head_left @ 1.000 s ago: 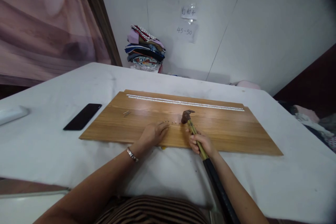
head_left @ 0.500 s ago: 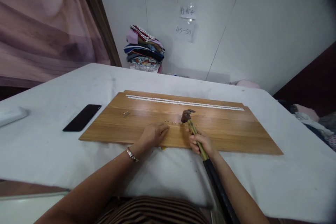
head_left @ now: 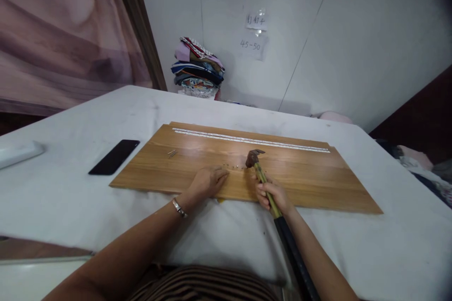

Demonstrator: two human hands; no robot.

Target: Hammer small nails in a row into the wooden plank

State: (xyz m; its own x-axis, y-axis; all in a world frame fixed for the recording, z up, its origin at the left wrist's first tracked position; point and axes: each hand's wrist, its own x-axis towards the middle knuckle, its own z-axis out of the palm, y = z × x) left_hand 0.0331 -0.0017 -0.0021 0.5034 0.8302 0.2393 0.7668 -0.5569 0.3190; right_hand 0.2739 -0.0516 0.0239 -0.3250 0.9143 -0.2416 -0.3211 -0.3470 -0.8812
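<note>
My right hand [head_left: 273, 194] is wrapped around the yellowish handle of a claw hammer [head_left: 261, 173], below its rusty head. The head is low over the wooden board [head_left: 310, 178], at a row of small nails [head_left: 235, 166]; whether it touches one I cannot tell. The handle's dark lower part runs back under my right forearm. On the board, just left of the hammer, lies my left hand [head_left: 210, 180], palm down with fingers stretched toward the row and nothing visible in them. A few loose nails [head_left: 172, 153] rest at the board's left.
Two white measuring strips [head_left: 247, 140] run along the board's far side. To its left, a black phone [head_left: 115, 157] and a white object [head_left: 21, 153] lie on the white-covered table [head_left: 151, 108]. Folded clothes [head_left: 199, 68] are stacked by the wall, near paper notes [head_left: 251, 47].
The whole view has shifted slightly, so everything appears a little further right. Both hands and the hammer keep nearly the same place over the board.
</note>
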